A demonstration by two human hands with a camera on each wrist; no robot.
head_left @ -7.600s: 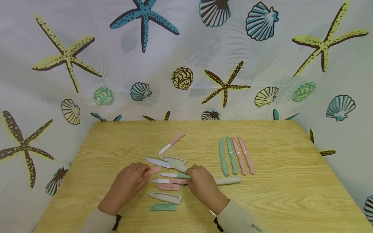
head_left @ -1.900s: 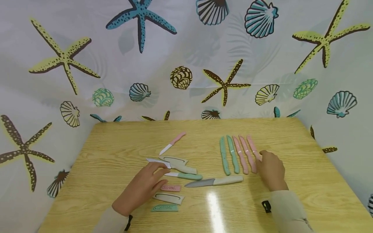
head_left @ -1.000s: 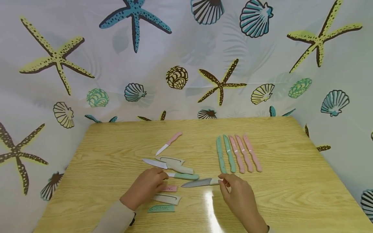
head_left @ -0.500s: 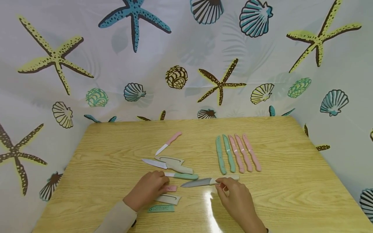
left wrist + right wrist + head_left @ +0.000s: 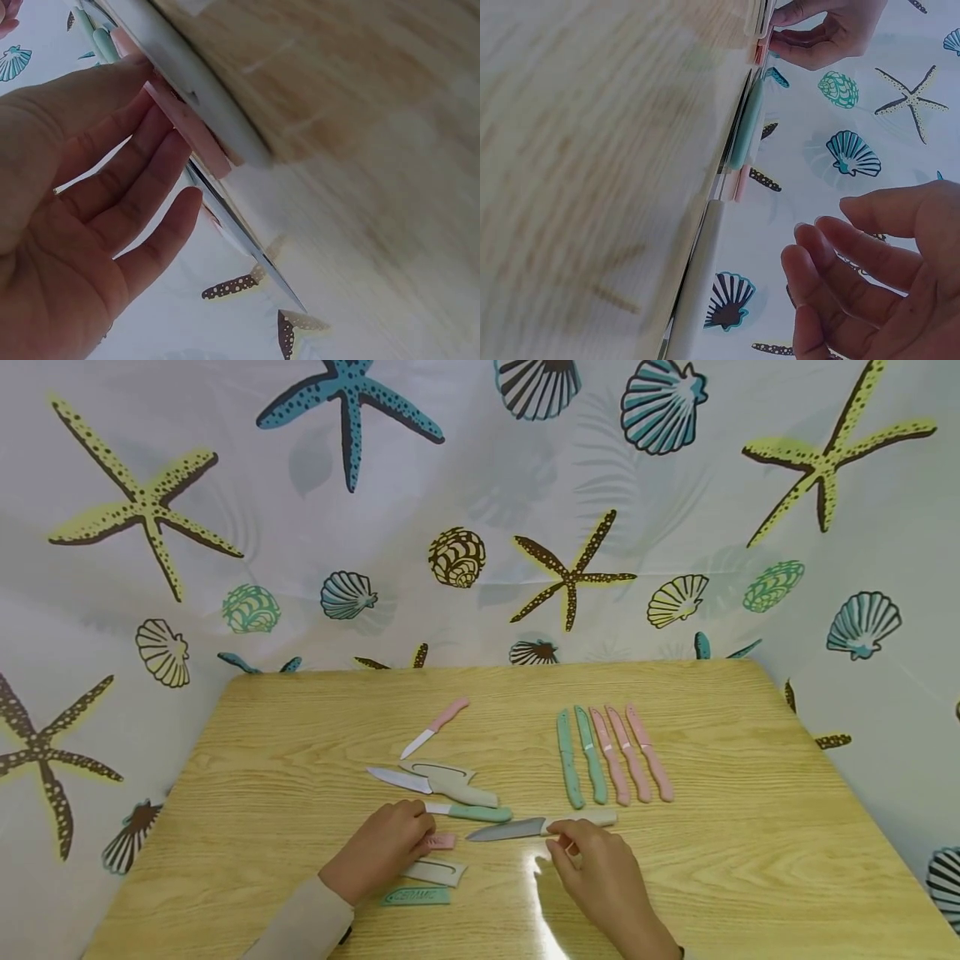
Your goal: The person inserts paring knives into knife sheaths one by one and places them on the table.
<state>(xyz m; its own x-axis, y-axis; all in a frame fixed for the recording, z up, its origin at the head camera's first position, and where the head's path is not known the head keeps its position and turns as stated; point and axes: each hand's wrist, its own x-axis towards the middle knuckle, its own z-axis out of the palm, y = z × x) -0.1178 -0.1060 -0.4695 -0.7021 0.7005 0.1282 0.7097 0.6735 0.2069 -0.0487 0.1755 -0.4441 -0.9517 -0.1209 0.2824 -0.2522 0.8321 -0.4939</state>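
Head view: the left hand (image 5: pixel 381 847) pinches the pink sheath (image 5: pixel 444 842), seemingly steadying it; the right hand (image 5: pixel 598 864) hovers loose, holding nothing.

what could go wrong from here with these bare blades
The left hand pinches the pink sheath right by the white blade of the green-handled knife, so its fingers might brush the edge.

The dark-bladed knife points toward that hand; if the right hand near its handle nudged it, the tip could prick.

The near cream sheath and far cream sheath share a colour, so they might be mixed up.
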